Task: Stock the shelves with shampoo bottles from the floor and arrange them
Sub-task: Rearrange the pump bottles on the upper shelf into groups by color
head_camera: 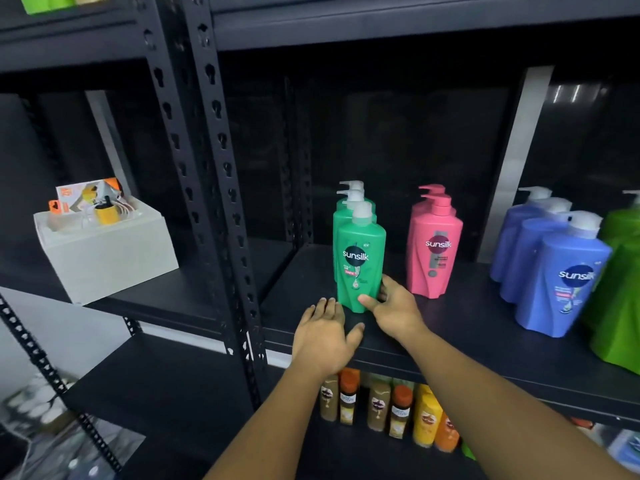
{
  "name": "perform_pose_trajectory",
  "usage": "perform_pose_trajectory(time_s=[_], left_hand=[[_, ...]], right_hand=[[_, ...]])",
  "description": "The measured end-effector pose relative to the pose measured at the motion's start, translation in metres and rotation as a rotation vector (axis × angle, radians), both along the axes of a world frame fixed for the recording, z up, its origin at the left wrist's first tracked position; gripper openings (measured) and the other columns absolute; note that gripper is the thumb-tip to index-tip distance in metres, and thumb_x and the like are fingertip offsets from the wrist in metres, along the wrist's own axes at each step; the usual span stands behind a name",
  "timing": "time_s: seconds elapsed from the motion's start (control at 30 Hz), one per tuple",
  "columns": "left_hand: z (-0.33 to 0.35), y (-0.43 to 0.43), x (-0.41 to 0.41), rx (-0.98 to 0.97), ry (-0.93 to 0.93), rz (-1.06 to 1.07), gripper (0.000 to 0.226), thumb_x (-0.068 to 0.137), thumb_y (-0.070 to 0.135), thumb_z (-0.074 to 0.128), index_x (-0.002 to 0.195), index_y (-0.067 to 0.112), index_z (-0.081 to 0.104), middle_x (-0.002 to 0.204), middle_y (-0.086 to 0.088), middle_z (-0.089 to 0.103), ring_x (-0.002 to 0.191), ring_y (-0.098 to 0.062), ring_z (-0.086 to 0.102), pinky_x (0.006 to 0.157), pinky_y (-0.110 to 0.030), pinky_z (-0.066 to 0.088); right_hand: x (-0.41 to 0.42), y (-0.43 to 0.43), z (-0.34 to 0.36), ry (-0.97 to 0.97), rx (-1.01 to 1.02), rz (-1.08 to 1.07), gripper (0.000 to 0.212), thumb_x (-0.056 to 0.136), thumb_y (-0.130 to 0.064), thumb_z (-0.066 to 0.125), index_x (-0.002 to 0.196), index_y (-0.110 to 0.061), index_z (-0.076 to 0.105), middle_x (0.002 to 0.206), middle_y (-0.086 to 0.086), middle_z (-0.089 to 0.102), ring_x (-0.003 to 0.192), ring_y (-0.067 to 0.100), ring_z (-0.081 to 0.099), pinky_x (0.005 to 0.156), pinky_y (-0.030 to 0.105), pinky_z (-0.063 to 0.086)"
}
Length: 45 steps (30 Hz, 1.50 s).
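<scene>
A row of three green Sunsilk pump bottles (360, 258) stands on the black shelf (460, 327), one behind the other. My right hand (394, 306) grips the base of the front green bottle, thumb on its front and fingers behind its right side. My left hand (325, 334) lies flat with straight fingers on the shelf just left of that bottle's base, fingertips close to it. Pink Sunsilk bottles (434, 247) stand in a row to the right. Further right are three blue Sunsilk bottles (554, 271) and light green bottles (620, 292) at the frame edge.
Black slotted uprights (221, 188) divide this bay from the left one, where a white box (107, 251) of small items sits. On the shelf below stand several small brown, orange and yellow bottles (391, 414). Bare shelf surface lies left of the green bottles.
</scene>
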<state>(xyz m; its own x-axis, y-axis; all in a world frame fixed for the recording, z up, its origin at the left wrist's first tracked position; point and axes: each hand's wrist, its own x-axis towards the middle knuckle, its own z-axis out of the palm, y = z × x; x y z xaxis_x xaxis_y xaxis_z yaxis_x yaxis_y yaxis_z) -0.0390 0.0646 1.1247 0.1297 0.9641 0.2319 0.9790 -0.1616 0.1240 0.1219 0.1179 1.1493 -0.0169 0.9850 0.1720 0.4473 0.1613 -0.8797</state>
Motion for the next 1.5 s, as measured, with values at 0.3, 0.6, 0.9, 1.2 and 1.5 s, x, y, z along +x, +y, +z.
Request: perform_pose_trajectory(time_s=[0.3,0.6,0.9,1.2,1.5], left_hand=[[-0.004,0.003,-0.004,0.067,-0.004,-0.031,0.078,0.102,0.063,0.02,0.159,0.012,0.035,0.166,-0.008,0.034,0.157,-0.019,0.022,0.129,-0.036,0.01],[-0.002,-0.001,-0.008,0.18,-0.153,-0.059,0.07,0.099,0.066,0.038,0.15,0.019,0.049,0.151,0.0,0.048,0.141,-0.017,0.041,0.116,-0.033,0.034],[0.023,0.012,0.007,0.089,-0.737,0.107,0.105,0.077,0.063,0.079,0.156,0.022,0.024,0.153,-0.004,0.045,0.137,-0.026,0.049,0.106,-0.047,0.048],[0.034,0.038,0.018,-0.013,-0.846,0.104,0.124,0.066,0.057,0.086,0.159,0.034,0.008,0.146,-0.004,0.056,0.137,-0.03,0.05,0.118,-0.059,0.034],[0.03,0.038,0.019,0.115,-0.919,0.093,0.091,0.072,0.036,0.092,0.141,0.026,0.034,0.122,0.001,0.051,0.107,-0.016,0.053,0.091,-0.037,0.053]], right_hand=[[-0.01,0.012,0.0,-0.071,0.006,-0.018,0.041,0.088,-0.027,0.078,0.125,-0.02,0.064,0.12,-0.005,0.072,0.111,0.013,0.067,0.1,0.037,0.054],[0.02,-0.027,-0.005,-0.568,0.095,0.029,0.059,0.099,-0.048,0.057,0.15,-0.02,0.046,0.148,0.002,0.055,0.133,0.021,0.053,0.109,0.034,0.044],[0.079,-0.07,-0.008,-0.859,0.088,0.192,0.056,0.107,-0.053,0.028,0.158,-0.03,0.032,0.166,-0.006,0.025,0.155,0.013,0.016,0.127,0.037,0.01],[0.079,-0.073,-0.011,-0.881,0.085,0.178,0.057,0.107,-0.054,0.021,0.159,-0.032,0.029,0.167,-0.009,0.022,0.155,0.01,0.012,0.127,0.037,0.006],[0.078,-0.072,-0.013,-0.882,0.098,0.165,0.056,0.107,-0.054,0.02,0.158,-0.033,0.029,0.166,-0.011,0.024,0.155,0.009,0.013,0.127,0.036,0.007]])
